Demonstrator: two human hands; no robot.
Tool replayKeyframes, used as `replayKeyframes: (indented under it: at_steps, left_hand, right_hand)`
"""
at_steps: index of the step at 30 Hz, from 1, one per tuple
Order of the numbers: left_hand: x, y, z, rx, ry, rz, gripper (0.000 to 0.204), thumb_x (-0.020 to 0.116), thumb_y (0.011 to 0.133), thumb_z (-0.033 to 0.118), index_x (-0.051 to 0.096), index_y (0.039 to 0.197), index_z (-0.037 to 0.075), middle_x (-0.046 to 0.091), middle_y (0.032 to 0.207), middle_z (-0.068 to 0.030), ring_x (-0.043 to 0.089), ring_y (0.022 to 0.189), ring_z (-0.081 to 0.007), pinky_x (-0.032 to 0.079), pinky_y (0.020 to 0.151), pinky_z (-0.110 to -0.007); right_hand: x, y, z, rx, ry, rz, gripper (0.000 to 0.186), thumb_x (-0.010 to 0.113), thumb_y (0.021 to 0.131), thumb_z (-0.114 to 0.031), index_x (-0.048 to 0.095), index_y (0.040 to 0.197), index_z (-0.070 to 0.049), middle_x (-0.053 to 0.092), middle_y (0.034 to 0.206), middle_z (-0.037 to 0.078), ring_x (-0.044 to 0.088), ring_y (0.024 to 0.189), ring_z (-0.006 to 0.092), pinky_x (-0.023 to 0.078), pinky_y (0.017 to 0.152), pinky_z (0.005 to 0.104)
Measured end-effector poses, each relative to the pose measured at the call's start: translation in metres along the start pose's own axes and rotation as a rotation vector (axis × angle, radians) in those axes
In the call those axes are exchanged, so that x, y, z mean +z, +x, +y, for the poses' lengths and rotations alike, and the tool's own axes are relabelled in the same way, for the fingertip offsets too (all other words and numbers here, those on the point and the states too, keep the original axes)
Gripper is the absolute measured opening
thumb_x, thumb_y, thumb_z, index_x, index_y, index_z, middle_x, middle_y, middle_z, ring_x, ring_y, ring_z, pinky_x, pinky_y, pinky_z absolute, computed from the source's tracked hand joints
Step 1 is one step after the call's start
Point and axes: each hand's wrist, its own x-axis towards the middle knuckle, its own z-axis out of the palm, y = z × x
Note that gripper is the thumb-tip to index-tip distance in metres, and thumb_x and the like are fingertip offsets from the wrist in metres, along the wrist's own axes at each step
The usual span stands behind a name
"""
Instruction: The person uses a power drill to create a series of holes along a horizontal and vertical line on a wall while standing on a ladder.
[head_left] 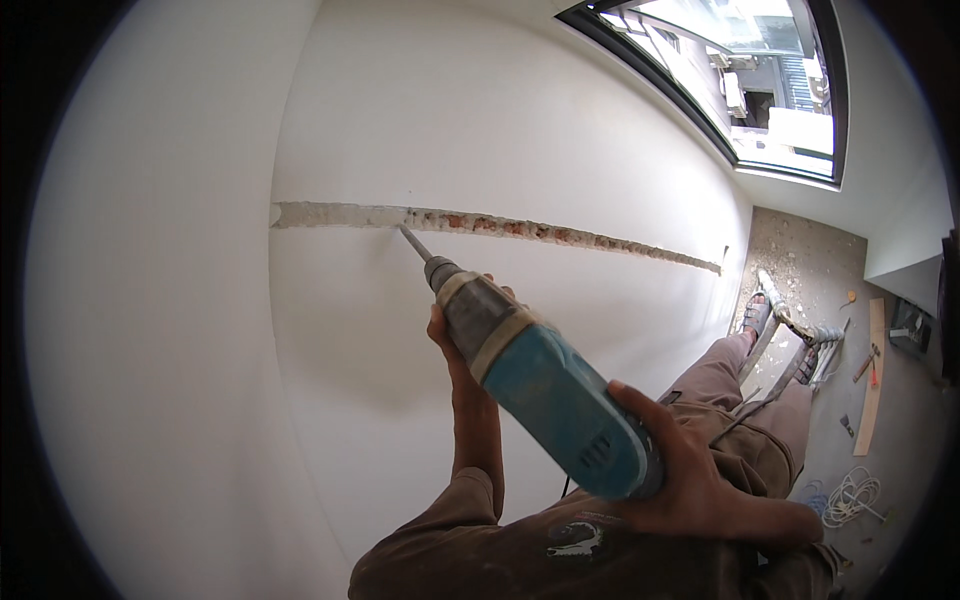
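Rotary hammer sits between left hand wrapped round its nose and right hand gripping its rear, chisel bit at wall groove beyond left hand: brick exposed rightward, paler leftward stretch apparently left to deepen.

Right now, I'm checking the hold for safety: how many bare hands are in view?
2: the bare left hand, its grip at the front of the teal-and-grey power drill, partly hidden; the bare right hand, its grip at the rear.
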Motion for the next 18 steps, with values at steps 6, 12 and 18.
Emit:
replayKeyframes:
  at_steps: [6,12,18]
  left_hand:
    - [-0.006,0.004,0.013,-0.034,-0.031,-0.054,0.078,0.058,0.074,0.064,0.049,0.12,0.002,0.059,0.1,-0.0193,0.064,0.094,-0.0362,0.059,0.075,-0.049]
    - [-0.002,-0.005,0.017,-0.042,-0.12,-0.089,0.08,0.061,0.076,0.063,0.047,0.123,0.0,0.057,0.106,-0.0213,0.062,0.097,-0.0372,0.06,0.074,-0.048]
    - [-0.011,-0.003,0.013,-0.061,-0.109,-0.08,0.081,0.06,0.076,0.066,0.046,0.124,0.002,0.057,0.107,-0.0197,0.063,0.096,-0.0365,0.059,0.073,-0.049]
  right_hand:
    - [0.005,0.009,-0.01,0.003,-0.027,-0.114,0.097,0.073,0.066,-0.014,0.019,0.146,-0.006,0.06,0.104,0.026,0.065,0.089,0.0391,0.053,0.074,0.0443]
    - [0.019,0.005,-0.011,0.027,-0.101,-0.214,0.104,0.074,0.067,-0.017,0.009,0.148,-0.006,0.058,0.097,0.024,0.063,0.082,0.0363,0.051,0.068,0.0462]
    - [0.022,0.007,-0.005,0.061,-0.117,-0.182,0.103,0.075,0.068,-0.02,0.011,0.148,-0.007,0.058,0.1,0.023,0.062,0.085,0.038,0.051,0.069,0.045]
